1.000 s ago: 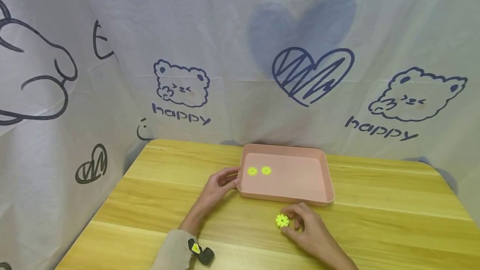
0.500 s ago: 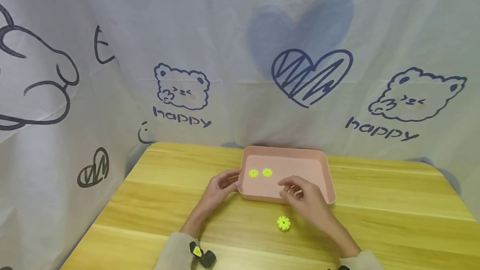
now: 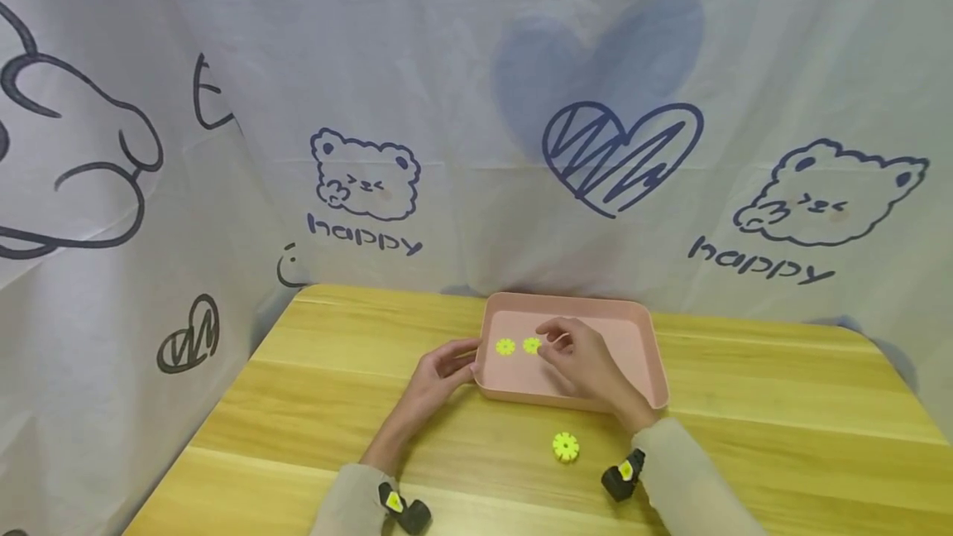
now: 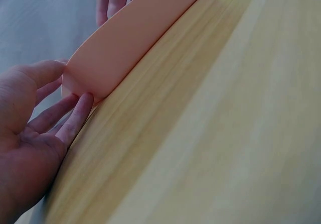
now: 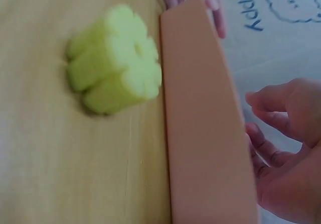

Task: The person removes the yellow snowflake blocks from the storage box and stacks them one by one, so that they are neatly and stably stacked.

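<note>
In the head view, a pink tray (image 3: pixel 521 394) lies near the back of the table, with two yellow notched discs inside: a left disc (image 3: pixel 505 346) and a right disc (image 3: pixel 532 346). My left hand (image 3: pixel 441 375) touches the tray's left wall, fingers mostly straight against the outer corner (image 4: pixel 83 91). Over the tray is my right hand (image 3: pixel 584 358), thumb and fingers apart, fingertips close beside the right disc; nothing shows between them. A thick yellow notched cylinder (image 3: pixel 566 447) stands on the table in front of the tray; the right wrist view shows its grooved side, blurred.
The wooden table (image 3: pixel 313 404) has rounded back corners. A white printed cloth (image 3: pixel 462 106) hangs behind it and along the left side. Small black devices are strapped on both wrists, a left one (image 3: pixel 408 511) and a right one (image 3: pixel 624 476).
My right hand has let go of the yellow cylinder, moved up and over the tray, then left toward the right disc. The left hand stays at the tray's wall.
</note>
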Demonstrator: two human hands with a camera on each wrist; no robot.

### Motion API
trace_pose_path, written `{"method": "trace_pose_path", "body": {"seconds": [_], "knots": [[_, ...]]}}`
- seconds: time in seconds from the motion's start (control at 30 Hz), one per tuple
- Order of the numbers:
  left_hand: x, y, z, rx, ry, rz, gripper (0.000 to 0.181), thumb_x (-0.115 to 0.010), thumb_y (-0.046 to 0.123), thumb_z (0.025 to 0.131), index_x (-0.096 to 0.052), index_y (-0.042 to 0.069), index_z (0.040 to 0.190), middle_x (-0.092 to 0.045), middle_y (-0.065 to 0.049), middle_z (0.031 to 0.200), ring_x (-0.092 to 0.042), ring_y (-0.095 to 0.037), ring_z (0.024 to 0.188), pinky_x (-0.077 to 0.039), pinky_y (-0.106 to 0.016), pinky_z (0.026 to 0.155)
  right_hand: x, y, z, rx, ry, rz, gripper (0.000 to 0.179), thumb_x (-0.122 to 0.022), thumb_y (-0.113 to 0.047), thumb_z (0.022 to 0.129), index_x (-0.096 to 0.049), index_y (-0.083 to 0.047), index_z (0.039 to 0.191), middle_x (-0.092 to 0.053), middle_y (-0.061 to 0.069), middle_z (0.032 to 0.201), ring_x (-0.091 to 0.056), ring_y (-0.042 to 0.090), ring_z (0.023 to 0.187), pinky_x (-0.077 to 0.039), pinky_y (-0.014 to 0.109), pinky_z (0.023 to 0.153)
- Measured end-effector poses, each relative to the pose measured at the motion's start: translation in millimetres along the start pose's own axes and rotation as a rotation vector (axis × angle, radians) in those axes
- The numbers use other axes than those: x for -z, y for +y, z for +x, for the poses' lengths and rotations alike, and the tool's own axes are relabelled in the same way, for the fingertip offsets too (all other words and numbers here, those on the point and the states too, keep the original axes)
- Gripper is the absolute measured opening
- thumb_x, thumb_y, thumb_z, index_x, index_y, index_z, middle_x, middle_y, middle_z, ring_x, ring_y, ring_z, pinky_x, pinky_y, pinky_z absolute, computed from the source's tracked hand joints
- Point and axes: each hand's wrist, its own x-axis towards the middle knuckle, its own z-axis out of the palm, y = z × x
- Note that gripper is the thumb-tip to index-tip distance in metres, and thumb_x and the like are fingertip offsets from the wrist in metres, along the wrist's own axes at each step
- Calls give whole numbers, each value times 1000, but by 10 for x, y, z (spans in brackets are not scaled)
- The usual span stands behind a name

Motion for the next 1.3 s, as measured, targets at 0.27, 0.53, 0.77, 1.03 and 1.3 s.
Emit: {"method": "trace_pose_path", "body": {"seconds": [0.27, 0.53, 0.77, 1.03, 1.3], "knots": [[-3, -6, 2, -21, -5, 5, 43, -62, -3, 100, -52, -10, 142, -52, -28, 147, -52, -43, 134, -54, -31, 100, -88, 134, 172, -121, -55, 2, 29, -75, -4, 90, -70, -1, 118, -64, 12, 104, -61, 21, 92, -54, 39, 86], [5, -20, 2, -36, 0, 13, 43, -62, -3, 100, -52, -11, 141, -53, -28, 146, -53, -44, 133, -54, -32, 101, -175, 127, 287, -117, -81, -107, 30, -80, -8, 87, -71, 2, 114, -67, 12, 103, -61, 27, 96, -54, 47, 88], [4, -27, 2, -30, -8, 20, 43, -63, -1, 100, -53, -9, 142, -53, -27, 146, -53, -42, 133, -53, -31, 101, -204, 126, 312, -143, -70, -179, 20, -81, -5, 85, -73, 1, 102, -67, 10, 95, -61, 25, 90, -54, 46, 87], [3, -11, 0, -23, -14, 9, 44, -63, 0, 100, -52, -9, 142, -52, -28, 147, -52, -43, 134, -54, -31, 100, -172, 102, 287, -120, -71, -148, 20, -77, 0, 85, -66, -1, 102, -59, 8, 86, -53, 21, 80, -49, 38, 75], [8, -11, 2, -27, -13, 11, 44, -63, -1, 100, -52, -10, 142, -52, -28, 146, -52, -44, 135, -53, -29, 100, -130, 85, 226, -146, -74, -48, 18, -65, 5, 91, -62, -7, 105, -58, 6, 83, -52, 18, 76, -44, 31, 68]]}}
